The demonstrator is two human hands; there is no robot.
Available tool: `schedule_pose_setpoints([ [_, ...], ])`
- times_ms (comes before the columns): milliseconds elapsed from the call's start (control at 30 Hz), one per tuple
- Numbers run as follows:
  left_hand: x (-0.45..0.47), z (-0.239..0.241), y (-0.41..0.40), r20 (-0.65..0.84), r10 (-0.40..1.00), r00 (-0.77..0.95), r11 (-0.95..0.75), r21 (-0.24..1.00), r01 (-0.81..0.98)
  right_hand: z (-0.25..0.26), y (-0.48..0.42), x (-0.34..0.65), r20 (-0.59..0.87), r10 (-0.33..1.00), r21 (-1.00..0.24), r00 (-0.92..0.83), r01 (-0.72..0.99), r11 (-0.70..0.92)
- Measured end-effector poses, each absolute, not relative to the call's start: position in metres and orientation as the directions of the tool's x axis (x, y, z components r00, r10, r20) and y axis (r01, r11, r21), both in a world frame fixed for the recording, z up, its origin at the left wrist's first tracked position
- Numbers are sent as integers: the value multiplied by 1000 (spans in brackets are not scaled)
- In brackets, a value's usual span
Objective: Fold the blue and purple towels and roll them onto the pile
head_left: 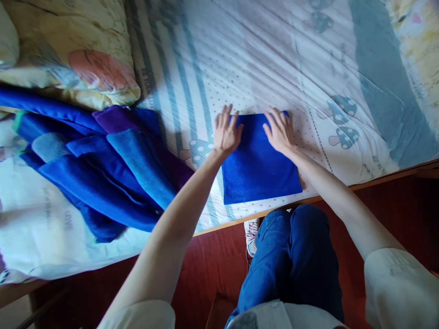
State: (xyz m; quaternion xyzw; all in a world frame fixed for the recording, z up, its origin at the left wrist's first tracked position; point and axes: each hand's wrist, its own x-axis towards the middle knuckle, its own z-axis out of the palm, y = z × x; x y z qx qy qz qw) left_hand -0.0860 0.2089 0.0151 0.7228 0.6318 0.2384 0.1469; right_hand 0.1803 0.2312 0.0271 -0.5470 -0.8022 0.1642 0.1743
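A blue cloth (262, 160) lies flat as a near-square on the bed, close to its front edge. My left hand (227, 132) rests over the cloth's far left corner, fingers spread and reaching past its edge onto the sheet. On the far right corner lies my right hand (279, 131), palm down with its fingers apart. Neither hand grips anything. To the left, a loose heap of blue cloths (92, 169) is piled on the bed, with a purple cloth (118, 119) among them. My left forearm hides part of the heap's right side.
The bed is covered by a patterned sheet (260, 59) with stripes and mushrooms. A yellow floral pillow or quilt (78, 55) sits at the upper left, and more yellow floral fabric (418, 50) at the upper right. A wooden bed edge (240, 218) borders the reddish floor (206, 269).
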Motion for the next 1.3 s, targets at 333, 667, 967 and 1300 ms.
schedule_pose_setpoints([
  [333,-61,12,156,66,995,79,-103,589,802,22,194,190,27,892,-392,-451,816,424],
  [667,-27,14,89,-25,991,135,-93,604,792,29,129,201,-74,900,-450,-429,820,354],
  [967,-33,15,12,-25,991,130,-88,614,784,48,72,249,-130,795,-426,-593,757,495],
  [1300,-83,19,-67,-107,970,219,-95,662,744,49,23,293,-121,864,-437,-488,808,395],
])
